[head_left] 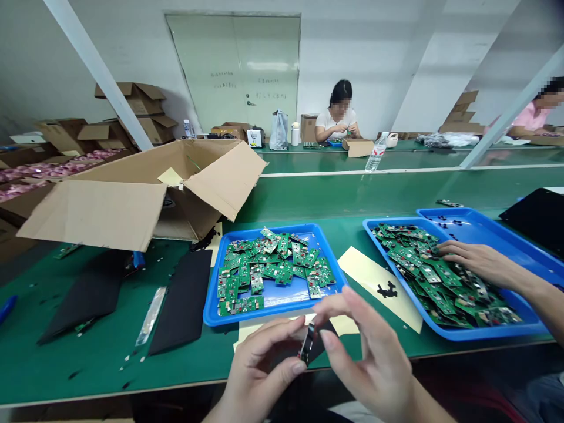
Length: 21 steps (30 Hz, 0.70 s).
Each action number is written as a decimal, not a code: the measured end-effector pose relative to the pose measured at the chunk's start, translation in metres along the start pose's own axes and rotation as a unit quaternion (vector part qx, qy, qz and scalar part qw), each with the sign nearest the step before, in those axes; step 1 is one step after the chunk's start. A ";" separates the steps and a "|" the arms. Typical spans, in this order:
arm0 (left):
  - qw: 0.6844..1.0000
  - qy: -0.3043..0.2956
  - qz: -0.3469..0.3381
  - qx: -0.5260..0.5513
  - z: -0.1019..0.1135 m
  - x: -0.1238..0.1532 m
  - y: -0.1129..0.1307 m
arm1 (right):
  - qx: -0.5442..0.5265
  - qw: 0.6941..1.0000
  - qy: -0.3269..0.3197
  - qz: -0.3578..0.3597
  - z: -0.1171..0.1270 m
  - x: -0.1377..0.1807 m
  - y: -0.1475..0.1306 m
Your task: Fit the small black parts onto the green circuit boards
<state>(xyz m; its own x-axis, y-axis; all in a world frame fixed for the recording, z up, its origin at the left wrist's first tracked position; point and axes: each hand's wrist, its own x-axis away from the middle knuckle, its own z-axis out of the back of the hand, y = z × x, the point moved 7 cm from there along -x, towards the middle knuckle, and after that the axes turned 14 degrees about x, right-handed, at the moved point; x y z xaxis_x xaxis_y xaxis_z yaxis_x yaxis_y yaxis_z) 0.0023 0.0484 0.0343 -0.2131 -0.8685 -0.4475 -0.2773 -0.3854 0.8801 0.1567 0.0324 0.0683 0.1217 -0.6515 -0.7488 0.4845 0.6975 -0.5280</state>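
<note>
Between the thumb and fingers of my left hand (268, 358) is a small circuit board (307, 343), held edge-on so that its face barely shows. My right hand (374, 352) is beside the board's upper end, its thumb and index finger apart. The index fingertip is at or very near the board; contact is hard to make out. Just beyond my hands is a blue tray (210, 299) with several green circuit boards (277, 273) piled in it.
A co-worker's hand (480, 261) reaches into another blue tray (467, 335) of boards at right. Small black parts (388, 289) lie on yellow paper (361, 264). An open cardboard box (97, 211) and black sheets (183, 299) are at left. A bottle (376, 154) stands behind.
</note>
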 end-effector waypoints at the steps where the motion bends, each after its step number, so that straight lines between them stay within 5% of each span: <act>1: 1.000 -0.001 -0.008 -0.018 0.001 0.000 0.001 | -0.021 0.998 0.016 -0.049 0.003 0.000 0.006; 3: 0.996 -0.015 -0.058 -0.071 0.001 0.001 0.008 | -0.082 0.983 -0.003 -0.162 0.003 0.001 0.020; 6: 0.968 -0.041 -0.167 -0.182 -0.001 0.005 0.022 | -0.221 0.920 -0.141 -0.292 -0.018 0.011 0.030; 14: 0.887 -0.116 -0.280 -0.347 -0.009 0.023 0.025 | -0.319 0.804 -0.288 -0.411 -0.043 0.032 0.026; 21: 0.881 -0.094 -0.301 -0.353 -0.010 0.019 0.029 | -0.305 0.807 -0.306 -0.401 -0.047 0.032 0.028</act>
<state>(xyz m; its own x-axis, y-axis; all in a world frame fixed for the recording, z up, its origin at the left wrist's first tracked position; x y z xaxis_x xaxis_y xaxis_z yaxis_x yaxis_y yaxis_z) -0.0002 0.0176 0.0527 -0.3961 -0.3996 -0.8267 0.2453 -0.9137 0.3241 0.1340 0.0451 0.0108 0.4771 -0.8616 0.1729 0.1260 -0.1276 -0.9838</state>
